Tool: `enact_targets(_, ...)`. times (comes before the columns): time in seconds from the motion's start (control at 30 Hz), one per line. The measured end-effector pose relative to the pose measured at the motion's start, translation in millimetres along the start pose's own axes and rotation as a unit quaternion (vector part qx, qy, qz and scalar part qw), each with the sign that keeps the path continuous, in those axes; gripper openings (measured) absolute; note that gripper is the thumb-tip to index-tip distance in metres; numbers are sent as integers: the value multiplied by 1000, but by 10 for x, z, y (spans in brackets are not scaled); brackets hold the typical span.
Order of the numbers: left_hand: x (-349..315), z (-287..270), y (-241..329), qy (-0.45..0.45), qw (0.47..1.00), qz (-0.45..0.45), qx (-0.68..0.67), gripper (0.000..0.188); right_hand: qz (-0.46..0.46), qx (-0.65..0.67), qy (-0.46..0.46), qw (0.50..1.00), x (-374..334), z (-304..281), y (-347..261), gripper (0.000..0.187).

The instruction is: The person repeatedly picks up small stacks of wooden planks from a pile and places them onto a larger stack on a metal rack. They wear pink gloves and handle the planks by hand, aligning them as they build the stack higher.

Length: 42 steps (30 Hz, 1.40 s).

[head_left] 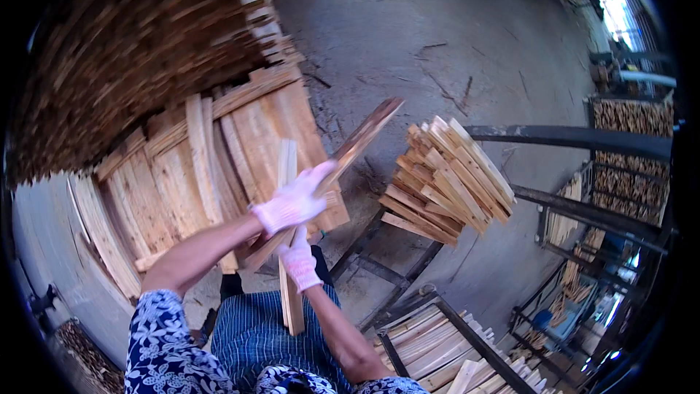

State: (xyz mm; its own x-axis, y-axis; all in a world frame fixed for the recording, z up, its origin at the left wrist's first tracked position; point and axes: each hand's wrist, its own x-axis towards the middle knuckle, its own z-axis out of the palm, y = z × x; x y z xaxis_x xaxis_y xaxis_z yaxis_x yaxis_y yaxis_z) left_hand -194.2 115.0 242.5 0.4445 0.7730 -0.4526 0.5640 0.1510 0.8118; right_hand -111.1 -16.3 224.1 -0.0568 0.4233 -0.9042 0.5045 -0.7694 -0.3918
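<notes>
My left hand (295, 201), in a pale pinkish work glove, is closed around a rough wooden board (367, 133) with a dark bark-like face. The board slants from near my lap up to the right. Just below, my right hand (300, 261), gloved alike, grips a pale narrow wooden slat (292, 309). That slat stands nearly straight up and down in the view and crosses behind the slanted board. Its lower end overlaps my blue striped apron (248, 328). Some fingers of both hands are hidden or slightly blurred.
A plank platform (273, 128) with loose boards lies left of my hands, beneath a tall wood stack (138, 58). To the right, a fanned pile of slats (456, 182) rests by a dark metal frame (372, 270). More slats (430, 350) fill a rack at lower right.
</notes>
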Motion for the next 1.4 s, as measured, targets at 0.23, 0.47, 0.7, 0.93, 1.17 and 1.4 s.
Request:
enact_targets(0.23, 2308, -380, 3045, 153, 914, 373, -32, 81, -172, 103, 85, 976, 368, 224, 703, 87)
enact_targets(0.47, 1565, 59, 961, 128, 962, 242, -5, 45, -139, 183, 138, 963, 402, -475, 367, 89)
enact_targets(0.7, -2283, -104, -1503, 455, 855, -156, -194, 35, -156, 23, 61, 986, 262, -293, -70, 103)
enact_targets(0.93, -2302, -57, -2112, 501, 798, -276, -189, 61, -252, 35, 151, 955, 974, -205, -618, 86)
enact_targets(1.17, -1276, 98, -1547, 304, 878, -195, -315, 78, -246, 118, 32, 962, 1232, 157, -860, 88)
enact_targets(1.4, -1519, 81, -1325, 371, 849, -160, -339, 79, -261, 71, -61, 961, 417, 748, -1398, 87)
